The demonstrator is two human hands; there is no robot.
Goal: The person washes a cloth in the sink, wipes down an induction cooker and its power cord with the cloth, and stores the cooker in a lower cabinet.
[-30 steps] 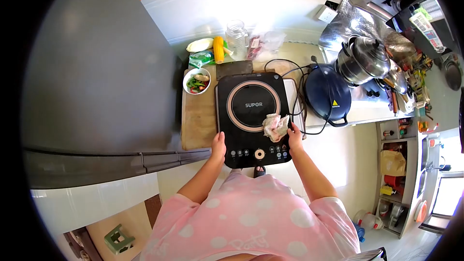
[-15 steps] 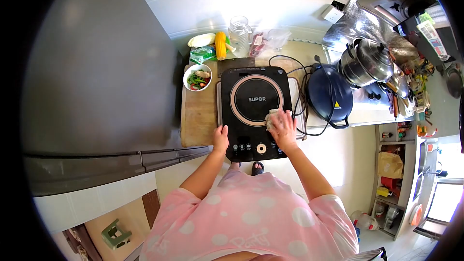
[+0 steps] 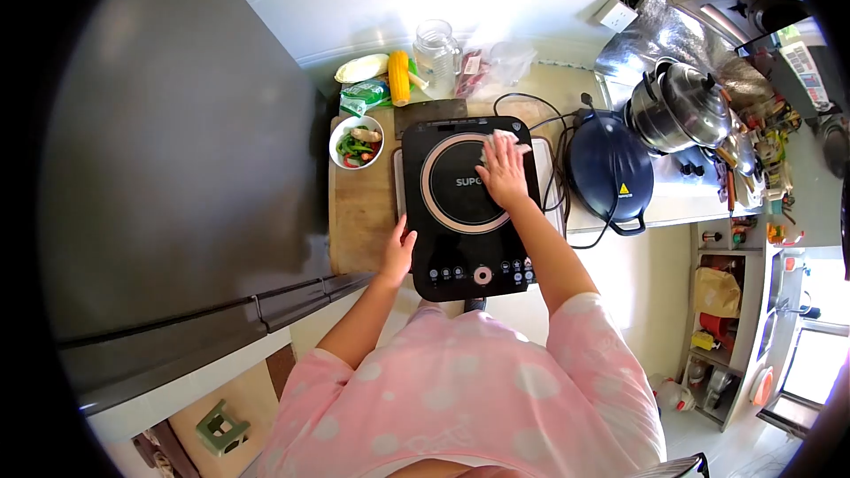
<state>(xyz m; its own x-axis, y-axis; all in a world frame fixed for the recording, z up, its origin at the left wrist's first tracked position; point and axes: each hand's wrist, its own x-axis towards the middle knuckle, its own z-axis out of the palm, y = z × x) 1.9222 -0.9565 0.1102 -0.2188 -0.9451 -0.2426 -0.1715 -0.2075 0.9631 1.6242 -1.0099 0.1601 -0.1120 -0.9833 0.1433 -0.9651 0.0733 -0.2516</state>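
Observation:
A black SUPOR induction cooker (image 3: 434, 248) lies on the worktop, with touch buttons and a round dial along its near edge. My left hand (image 3: 398, 252) holds its left edge, the thumb side uppermost and some fingers hidden. Under my right hand (image 3: 505, 175) a crumpled whitish cloth (image 3: 506, 137) is pressed against the upper right of the cooking ring. The cloth pokes out beyond the fingertips, and the hand covers part of the logo. Beneath the cooker is a wooden board (image 3: 359, 212).
A white bowl (image 3: 336, 143) of cut vegetables stands left of the cooker. Behind are corn (image 3: 399, 80), a glass jug (image 3: 434, 51) and plastic bags (image 3: 509, 62). A dark blue lidded pan (image 3: 606, 168) with a cable and a steel pot (image 3: 668, 111) stand right. A grey cabinet (image 3: 195, 142) borders the left.
My right hand has slid the cloth up the cooker, from the ring's lower right to its upper right. My left hand stays at the left edge, its grip slightly shifted.

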